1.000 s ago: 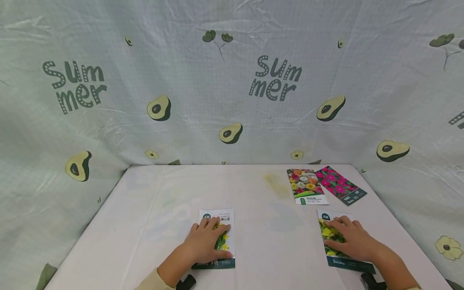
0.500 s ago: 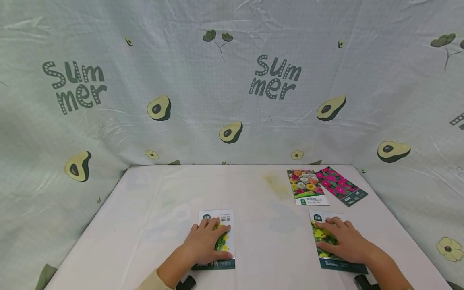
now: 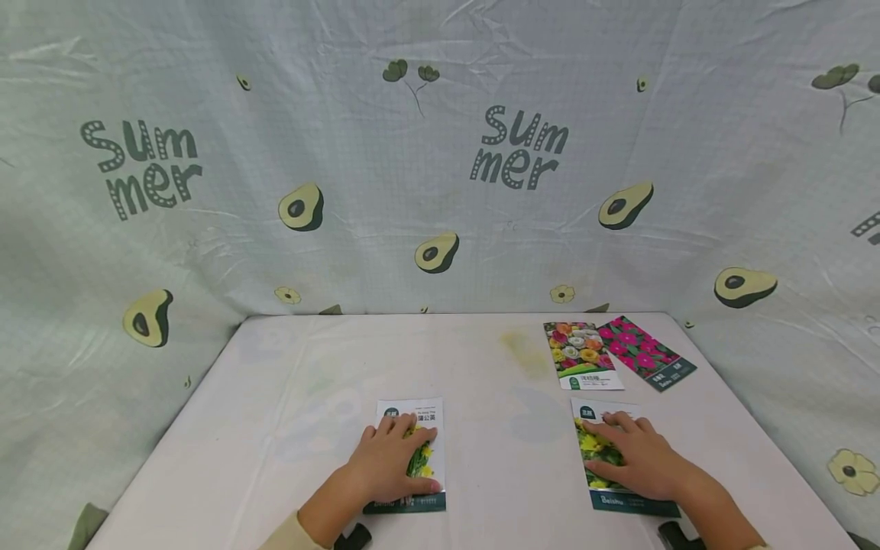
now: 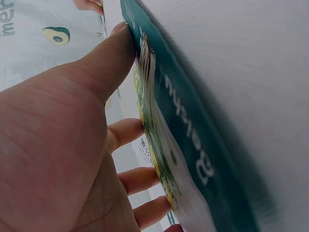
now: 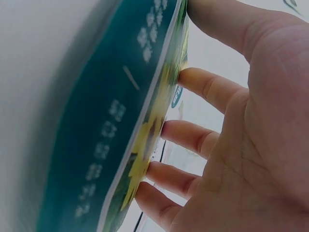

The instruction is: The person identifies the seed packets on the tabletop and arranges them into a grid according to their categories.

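Yellow-flowered packet (image 3: 600,451), under right fingertips (image 5: 189,77) (spread)

Left grip (image 4: 72,145), fingertips (image 4: 158,210) touching teal-edged packet (image 4: 178,121)

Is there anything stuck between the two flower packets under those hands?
No, nothing visible: just white tabletop lies between the left packet, under the left hand, and the right packet, under the right hand.

Left packet (image 3: 422,460): white, teal base, yellow-flower print, lying face up. Right packet (image 3: 596,449): similar, slightly skewed, well apart.
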Demonstrator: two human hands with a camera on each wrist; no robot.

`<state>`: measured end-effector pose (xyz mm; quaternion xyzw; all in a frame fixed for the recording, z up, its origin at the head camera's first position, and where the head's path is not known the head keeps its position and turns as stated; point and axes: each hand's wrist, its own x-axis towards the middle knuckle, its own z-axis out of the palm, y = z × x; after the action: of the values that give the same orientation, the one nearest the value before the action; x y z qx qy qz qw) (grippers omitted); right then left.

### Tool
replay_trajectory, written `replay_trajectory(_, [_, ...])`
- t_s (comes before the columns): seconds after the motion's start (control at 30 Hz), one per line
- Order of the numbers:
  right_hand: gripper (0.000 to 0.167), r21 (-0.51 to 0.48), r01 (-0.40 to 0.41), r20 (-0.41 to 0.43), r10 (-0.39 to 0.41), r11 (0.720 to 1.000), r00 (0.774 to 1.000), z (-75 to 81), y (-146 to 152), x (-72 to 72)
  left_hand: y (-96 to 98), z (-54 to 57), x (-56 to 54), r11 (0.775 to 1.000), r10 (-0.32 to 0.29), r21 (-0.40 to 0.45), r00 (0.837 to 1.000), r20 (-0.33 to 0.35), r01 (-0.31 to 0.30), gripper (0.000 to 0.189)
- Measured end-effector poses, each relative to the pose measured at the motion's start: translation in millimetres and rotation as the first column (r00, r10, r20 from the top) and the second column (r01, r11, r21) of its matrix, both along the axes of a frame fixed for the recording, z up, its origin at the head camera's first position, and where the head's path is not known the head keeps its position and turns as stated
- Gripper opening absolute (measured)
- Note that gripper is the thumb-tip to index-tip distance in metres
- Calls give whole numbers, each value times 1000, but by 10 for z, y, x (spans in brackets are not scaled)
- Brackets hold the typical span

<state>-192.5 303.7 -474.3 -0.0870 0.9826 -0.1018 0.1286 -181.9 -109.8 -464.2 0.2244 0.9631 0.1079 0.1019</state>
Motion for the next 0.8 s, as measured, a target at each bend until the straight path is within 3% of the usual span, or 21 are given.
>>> replay_trajectory(0.8, [75, -7, -52, -12, 52, 999, 999, 32, -413, 64, -12, 38, 34, 1000, -14, 1, 1000, -8, 14, 84])
